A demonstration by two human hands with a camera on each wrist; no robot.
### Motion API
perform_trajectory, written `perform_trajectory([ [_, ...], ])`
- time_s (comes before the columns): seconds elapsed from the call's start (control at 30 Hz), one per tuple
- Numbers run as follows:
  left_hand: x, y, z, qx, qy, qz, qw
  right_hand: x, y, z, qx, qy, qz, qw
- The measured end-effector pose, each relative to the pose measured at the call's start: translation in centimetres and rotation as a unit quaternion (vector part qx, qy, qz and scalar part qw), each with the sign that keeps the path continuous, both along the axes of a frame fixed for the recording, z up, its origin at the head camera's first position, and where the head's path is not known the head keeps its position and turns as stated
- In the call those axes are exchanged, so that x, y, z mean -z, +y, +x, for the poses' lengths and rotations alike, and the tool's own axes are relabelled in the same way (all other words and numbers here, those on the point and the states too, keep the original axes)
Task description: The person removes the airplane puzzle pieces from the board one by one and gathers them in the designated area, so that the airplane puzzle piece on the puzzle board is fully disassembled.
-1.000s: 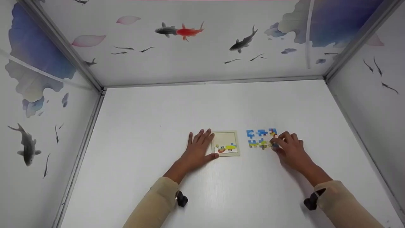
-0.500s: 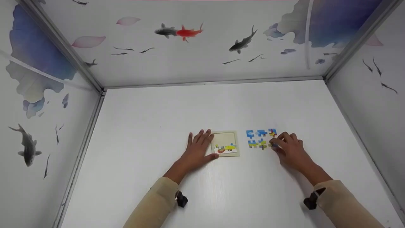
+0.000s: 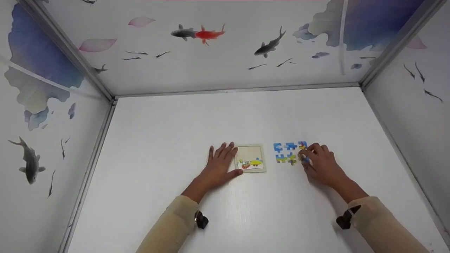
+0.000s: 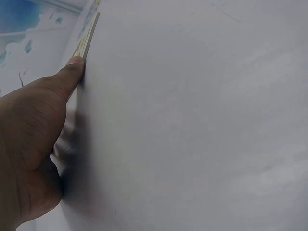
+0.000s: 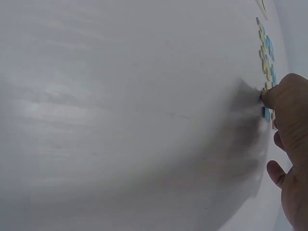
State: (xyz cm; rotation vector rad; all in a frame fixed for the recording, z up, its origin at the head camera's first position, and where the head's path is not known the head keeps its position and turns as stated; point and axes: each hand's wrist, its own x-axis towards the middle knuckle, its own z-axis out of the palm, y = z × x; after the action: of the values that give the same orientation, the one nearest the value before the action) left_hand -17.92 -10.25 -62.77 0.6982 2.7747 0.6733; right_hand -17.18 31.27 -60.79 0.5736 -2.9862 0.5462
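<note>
In the head view a shallow wooden puzzle tray lies flat, with some colourful pieces along its lower part. My left hand spreads its fingers along the tray's left side, the thumb at the lower left corner; the left wrist view shows that thumb against the tray's edge. To the right of the tray, several blue and yellow jigsaw pieces lie in two rows. My right hand pinches the jigsaw piece at the near right of this group between thumb and fingertips, which partly cover it.
Everything lies on a white tabletop enclosed by printed panels, with a back wall and one panel on each side. A black wrist camera sits at the left sleeve and another black camera at the right.
My right fingertips have shifted slightly at the near right jigsaw piece, and more of it shows between them. My left hand and the tray keep their places.
</note>
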Motion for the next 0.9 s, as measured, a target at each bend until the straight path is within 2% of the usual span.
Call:
perform_trajectory([
  [0.17, -0.1, -0.1, 0.0, 0.0, 0.008, 0.003, 1.0, -0.6, -2.7, -0.9, -0.016, 0.006, -0.009, 0.9998],
  [0.4, -0.4, 0.0, 0.1, 0.0, 0.004, 0.004, 1.0, -1.8, -8.8, -2.0, -0.061, 0.012, -0.004, 0.998],
  [0.63, -0.4, 0.0, -0.1, 0.001, 0.008, -0.006, 0.9999, -2.1, -14.7, -2.7, -0.125, -0.019, 0.018, 0.9919],
  [0.9, -0.1, 0.1, 0.0, 0.002, 0.005, -0.016, 0.9999, -1.6, -17.2, -2.7, -0.175, -0.043, 0.026, 0.9833],
])
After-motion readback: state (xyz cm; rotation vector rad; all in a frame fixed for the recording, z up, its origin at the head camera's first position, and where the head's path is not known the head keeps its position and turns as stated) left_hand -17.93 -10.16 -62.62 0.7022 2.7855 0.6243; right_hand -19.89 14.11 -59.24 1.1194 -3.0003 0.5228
